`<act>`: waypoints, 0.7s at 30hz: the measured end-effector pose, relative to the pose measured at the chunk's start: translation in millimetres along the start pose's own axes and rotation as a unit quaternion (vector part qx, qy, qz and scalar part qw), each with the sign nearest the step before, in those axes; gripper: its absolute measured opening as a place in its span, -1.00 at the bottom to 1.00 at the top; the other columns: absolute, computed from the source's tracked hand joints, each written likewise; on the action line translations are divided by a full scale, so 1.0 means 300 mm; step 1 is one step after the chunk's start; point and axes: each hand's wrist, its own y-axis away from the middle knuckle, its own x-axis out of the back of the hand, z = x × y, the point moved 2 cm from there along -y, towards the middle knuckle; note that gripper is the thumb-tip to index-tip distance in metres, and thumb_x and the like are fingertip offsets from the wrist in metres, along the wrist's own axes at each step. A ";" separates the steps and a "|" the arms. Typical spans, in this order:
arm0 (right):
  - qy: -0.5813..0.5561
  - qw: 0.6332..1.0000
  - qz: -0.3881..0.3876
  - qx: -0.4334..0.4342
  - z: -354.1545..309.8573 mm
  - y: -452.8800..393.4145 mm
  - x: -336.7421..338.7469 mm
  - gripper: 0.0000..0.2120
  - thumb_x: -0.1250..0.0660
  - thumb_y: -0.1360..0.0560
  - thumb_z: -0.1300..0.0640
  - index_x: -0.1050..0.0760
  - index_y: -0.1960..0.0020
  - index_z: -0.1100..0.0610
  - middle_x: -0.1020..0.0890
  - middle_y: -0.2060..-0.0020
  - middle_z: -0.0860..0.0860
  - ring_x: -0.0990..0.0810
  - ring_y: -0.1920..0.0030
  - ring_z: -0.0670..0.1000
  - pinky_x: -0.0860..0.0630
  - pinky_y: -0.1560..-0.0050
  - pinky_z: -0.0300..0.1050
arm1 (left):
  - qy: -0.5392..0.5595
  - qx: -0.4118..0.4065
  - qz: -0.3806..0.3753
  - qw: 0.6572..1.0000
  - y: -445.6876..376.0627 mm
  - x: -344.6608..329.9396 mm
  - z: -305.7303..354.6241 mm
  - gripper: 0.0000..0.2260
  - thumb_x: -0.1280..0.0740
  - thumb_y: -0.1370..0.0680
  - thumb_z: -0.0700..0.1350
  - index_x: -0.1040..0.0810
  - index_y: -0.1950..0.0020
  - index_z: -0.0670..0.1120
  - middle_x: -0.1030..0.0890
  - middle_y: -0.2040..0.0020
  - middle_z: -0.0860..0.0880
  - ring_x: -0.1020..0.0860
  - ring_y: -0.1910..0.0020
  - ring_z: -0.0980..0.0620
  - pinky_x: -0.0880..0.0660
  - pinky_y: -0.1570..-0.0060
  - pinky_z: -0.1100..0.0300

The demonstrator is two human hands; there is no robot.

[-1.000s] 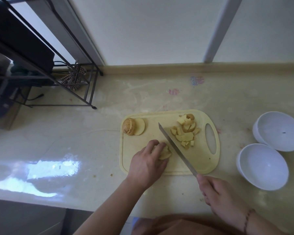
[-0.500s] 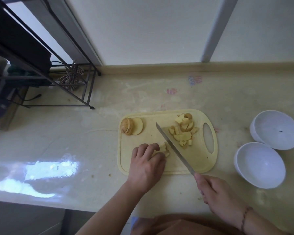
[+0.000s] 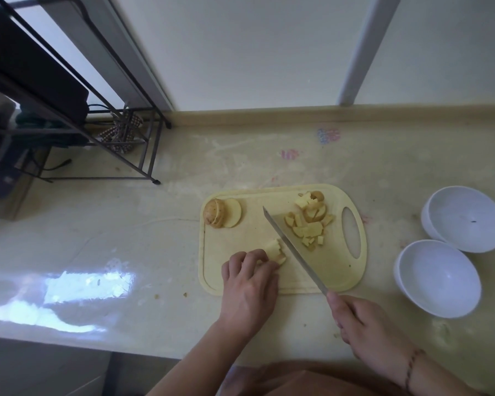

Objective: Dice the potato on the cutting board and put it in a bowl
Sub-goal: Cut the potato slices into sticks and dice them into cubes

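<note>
— Looking at the cutting board (image 3: pixel 337 277), how far is the work?

— About half, I judge. A diced pile (image 3: pixel 309 224) lies near the handle hole; the potato end (image 3: pixel 215 216) waits, both bowls (image 3: pixel 437 278) hold nothing.

— And the hands?

— The left hand (image 3: pixel 249 287) curls on the slices (image 3: pixel 275 248); the right hand (image 3: pixel 363 324) grips the knife (image 3: pixel 292 247). Free counter lies between board and bowls.

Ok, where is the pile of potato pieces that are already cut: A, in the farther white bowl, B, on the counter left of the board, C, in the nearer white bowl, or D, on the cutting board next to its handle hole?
D: the cut pieces lie on the cutting board just left of its handle hole, on the far side of the knife from the left hand.
</note>
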 end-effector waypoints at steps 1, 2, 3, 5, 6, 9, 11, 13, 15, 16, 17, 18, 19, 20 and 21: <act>-0.003 1.000 0.000 -0.001 0.001 0.000 -0.001 -0.39 -0.02 -0.39 -0.46 -0.27 0.39 0.10 -0.33 0.60 -0.06 -0.27 0.55 -0.13 -0.26 0.40 -0.16 | 0.003 -0.004 0.000 1.000 -0.012 0.004 -0.007 -0.84 -0.46 -0.49 -0.10 -0.65 -0.07 -0.03 -0.55 -0.16 0.00 -0.47 -0.10 -0.13 -0.40 0.00 -0.02; -0.003 1.000 0.000 -0.002 0.000 0.000 -0.002 -0.39 -0.02 -0.39 -0.47 -0.27 0.39 0.09 -0.33 0.60 -0.06 -0.27 0.55 -0.13 -0.26 0.40 -0.17 | 0.007 -0.008 -0.004 1.000 -0.028 0.010 -0.016 -0.80 -0.47 -0.49 -0.08 -0.64 -0.10 -0.04 -0.55 -0.19 -0.03 -0.49 -0.11 -0.13 -0.42 -0.01 -0.02; -0.001 1.000 0.001 -0.002 0.000 0.001 -0.002 -0.39 -0.01 -0.39 -0.46 -0.27 0.39 0.09 -0.32 0.60 -0.06 -0.26 0.55 -0.13 -0.26 0.40 -0.16 | 0.005 -0.013 -0.014 1.000 -0.045 0.016 -0.026 -0.75 -0.47 -0.49 -0.06 -0.63 -0.15 -0.04 -0.55 -0.22 -0.05 -0.50 -0.12 -0.13 -0.44 -0.03 -0.01; 0.006 1.000 0.002 0.001 0.000 0.002 -0.002 -0.39 -0.01 -0.38 -0.46 -0.27 0.38 0.09 -0.31 0.59 -0.07 -0.26 0.55 -0.13 -0.26 0.39 -0.14 | -0.008 -0.032 -0.042 0.999 -0.077 0.023 -0.045 -0.68 -0.46 -0.49 0.00 -0.61 -0.22 -0.03 -0.56 -0.23 -0.05 -0.52 -0.11 -0.11 -0.49 -0.04 -0.01; 0.009 1.000 0.002 0.002 -0.001 0.001 -0.003 -0.37 0.00 -0.39 -0.49 -0.27 0.39 0.09 -0.31 0.59 -0.07 -0.26 0.54 -0.13 -0.26 0.38 -0.14 | -0.005 -0.045 -0.055 0.997 -0.087 0.024 -0.053 -0.68 -0.46 -0.50 0.01 -0.61 -0.23 -0.04 -0.57 -0.21 -0.04 -0.52 -0.10 -0.10 -0.52 -0.02 -0.02; 0.016 1.000 0.002 -0.001 -0.001 -0.002 -0.004 -0.35 0.02 -0.31 -0.52 -0.26 0.39 0.09 -0.32 0.58 -0.05 -0.27 0.53 -0.12 -0.26 0.38 -0.15 | 0.035 -0.066 -0.066 0.995 -0.096 0.017 -0.069 -0.71 -0.47 -0.50 -0.05 -0.64 -0.19 -0.11 -0.59 -0.15 -0.07 -0.54 -0.05 -0.09 -0.56 0.01 0.02; 0.011 1.000 -0.001 -0.005 -0.002 -0.001 -0.005 -0.34 0.02 -0.33 -0.52 -0.27 0.38 0.10 -0.31 0.57 -0.05 -0.26 0.53 -0.11 -0.26 0.38 -0.14 | 0.050 -0.058 -0.060 0.995 -0.095 0.009 -0.067 -0.72 -0.49 -0.49 -0.08 -0.65 -0.16 -0.14 -0.60 -0.13 -0.08 -0.55 -0.03 -0.08 -0.56 0.01 0.06; 0.009 1.000 -0.004 -0.006 -0.004 0.001 -0.008 -0.35 0.01 -0.38 -0.51 -0.27 0.38 0.10 -0.31 0.56 -0.05 -0.26 0.51 -0.11 -0.28 0.37 -0.13 | 0.056 -0.046 -0.053 0.996 -0.093 0.001 -0.055 -0.73 -0.49 -0.47 -0.09 -0.65 -0.14 -0.15 -0.60 -0.12 -0.08 -0.56 -0.02 -0.07 -0.55 -0.01 0.09; 0.014 1.000 -0.003 -0.006 -0.007 0.003 -0.011 -0.36 0.02 -0.38 -0.51 -0.27 0.37 0.09 -0.32 0.54 -0.04 -0.27 0.50 -0.10 -0.28 0.36 -0.13 | 0.060 -0.035 -0.046 0.997 -0.092 -0.007 -0.037 -0.73 -0.49 -0.47 -0.09 -0.65 -0.13 -0.15 -0.60 -0.12 -0.08 -0.55 -0.02 -0.07 -0.53 -0.04 0.13; 0.010 1.000 -0.003 -0.009 -0.008 0.005 -0.012 -0.35 0.02 -0.37 -0.52 -0.27 0.38 0.08 -0.31 0.54 -0.04 -0.27 0.49 -0.09 -0.27 0.37 -0.12 | 0.062 -0.029 -0.041 0.997 -0.093 -0.009 -0.029 -0.73 -0.48 -0.46 -0.10 -0.65 -0.12 -0.16 -0.60 -0.12 -0.09 -0.55 -0.02 -0.07 -0.51 -0.05 0.15; 0.007 1.000 -0.003 -0.010 -0.011 0.005 -0.013 -0.36 0.02 -0.35 -0.52 -0.26 0.38 0.08 -0.31 0.54 -0.04 -0.27 0.49 -0.08 -0.27 0.37 -0.12 | 0.065 -0.023 -0.034 0.997 -0.092 -0.012 -0.021 -0.73 -0.49 -0.45 -0.10 -0.65 -0.11 -0.16 -0.60 -0.12 -0.09 -0.55 -0.02 -0.07 -0.50 -0.05 0.16; 0.007 1.000 -0.003 -0.010 -0.015 0.005 -0.014 -0.36 0.02 -0.35 -0.52 -0.26 0.38 0.08 -0.32 0.53 -0.04 -0.28 0.49 -0.08 -0.28 0.36 -0.11 | 0.068 -0.020 -0.028 0.997 -0.091 -0.012 -0.017 -0.73 -0.49 -0.45 -0.11 -0.65 -0.11 -0.17 -0.60 -0.11 -0.10 -0.55 -0.02 -0.07 -0.50 -0.06 0.15; 0.011 1.000 -0.001 -0.009 -0.019 0.007 -0.014 -0.36 0.03 -0.37 -0.51 -0.27 0.38 0.08 -0.33 0.53 -0.04 -0.29 0.49 -0.08 -0.30 0.36 -0.10 | 0.071 -0.020 -0.025 0.997 -0.089 -0.012 -0.015 -0.72 -0.49 -0.45 -0.11 -0.64 -0.11 -0.17 -0.59 -0.11 -0.10 -0.55 -0.02 -0.08 -0.51 -0.06 0.13; 0.019 1.000 0.004 -0.008 -0.023 0.009 -0.012 -0.36 0.03 -0.38 -0.49 -0.27 0.38 0.09 -0.34 0.54 -0.03 -0.30 0.49 -0.08 -0.32 0.34 -0.08 | 0.071 -0.023 -0.023 0.997 -0.087 -0.010 -0.016 -0.72 -0.49 -0.45 -0.10 -0.64 -0.12 -0.17 -0.58 -0.11 -0.10 -0.54 -0.03 -0.08 -0.53 -0.05 0.09; 0.023 1.000 0.011 -0.005 -0.026 0.012 -0.010 -0.38 0.03 -0.37 -0.47 -0.28 0.38 0.10 -0.36 0.54 -0.03 -0.31 0.49 -0.09 -0.33 0.33 -0.08 | 0.066 -0.029 -0.024 0.997 -0.086 -0.009 -0.019 -0.71 -0.49 -0.46 -0.09 -0.63 -0.13 -0.17 -0.57 -0.12 -0.11 -0.53 -0.03 -0.09 -0.53 -0.04 0.07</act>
